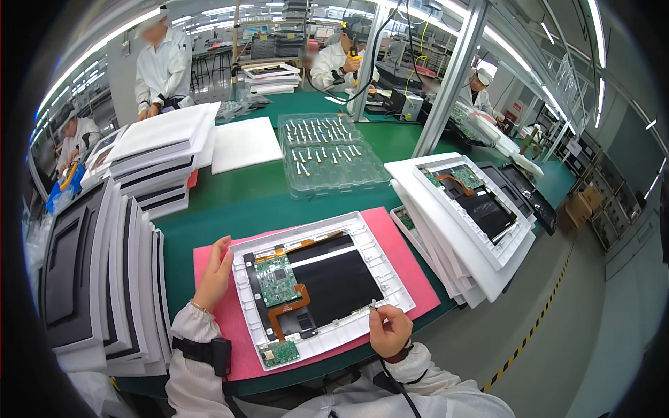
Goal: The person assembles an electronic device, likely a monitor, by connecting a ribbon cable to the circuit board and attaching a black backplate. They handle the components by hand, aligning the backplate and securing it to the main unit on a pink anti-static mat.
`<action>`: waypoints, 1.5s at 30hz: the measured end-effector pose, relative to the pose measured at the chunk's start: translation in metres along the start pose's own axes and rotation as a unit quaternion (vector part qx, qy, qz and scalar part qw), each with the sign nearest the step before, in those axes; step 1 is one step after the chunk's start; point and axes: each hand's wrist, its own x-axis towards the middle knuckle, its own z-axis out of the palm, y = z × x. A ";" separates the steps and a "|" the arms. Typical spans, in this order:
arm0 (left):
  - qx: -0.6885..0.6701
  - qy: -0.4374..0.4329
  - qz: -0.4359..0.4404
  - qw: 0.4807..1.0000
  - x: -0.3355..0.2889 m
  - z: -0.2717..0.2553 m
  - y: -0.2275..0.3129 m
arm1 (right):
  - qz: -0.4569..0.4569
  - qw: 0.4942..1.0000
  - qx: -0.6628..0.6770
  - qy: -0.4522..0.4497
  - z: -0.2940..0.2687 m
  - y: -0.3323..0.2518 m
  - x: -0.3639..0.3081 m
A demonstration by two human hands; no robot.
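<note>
Pinched between your right hand's (390, 329) thumb and fingertips is a small, thin silvery part (373, 304), too small to identify, held just over the lower right rim of the white plastic display frame (362, 230). Your left hand (214, 273) lies open and flat against the frame's left edge, holding nothing.

That frame lies back-side up on a pink foam mat (401, 240) on the green table (237, 202) right in front of you. Inside it sit a black panel (334, 279), a green circuit board (277, 280), an orange flat ribbon cable (289, 310) and a smaller green board (279, 353) at the near rim.

Beyond the mat stands a stack of clear moulded plastic trays (327, 157) holding rows of small pale parts. A white foam sheet (244, 143) lies to its left. Stacks of white and black panels (164, 157) rise at far left, and more stand on edge (104, 272) beside your left arm. At right, another white frame with boards (474, 202) tops a pile of white foam sheets. A metal post (453, 76) stands behind it. Other people in white coats (164, 66) work at the far benches.
</note>
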 end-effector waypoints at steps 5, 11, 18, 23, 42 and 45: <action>0.430 0.079 -0.018 0.899 -0.005 -0.006 0.000 | -0.001 1.000 -0.007 0.008 0.002 0.001 0.008; 0.507 0.093 -0.023 0.856 -0.008 -0.003 0.005 | 0.086 0.995 0.042 0.011 0.003 0.023 0.017; 0.489 0.094 -0.053 0.866 -0.014 -0.009 0.027 | 0.140 0.988 0.065 -0.006 0.003 0.033 0.044; 0.521 0.082 -0.071 0.847 -0.020 -0.003 0.041 | 0.240 0.957 0.158 -0.030 -0.005 0.009 0.056; -0.221 -0.316 -0.073 0.920 -0.072 0.111 0.168 | 0.417 0.693 0.502 -0.308 -0.016 -0.084 0.060; -0.230 -0.348 -0.065 0.906 -0.068 0.104 0.160 | 0.444 0.648 0.526 -0.325 -0.013 -0.082 0.062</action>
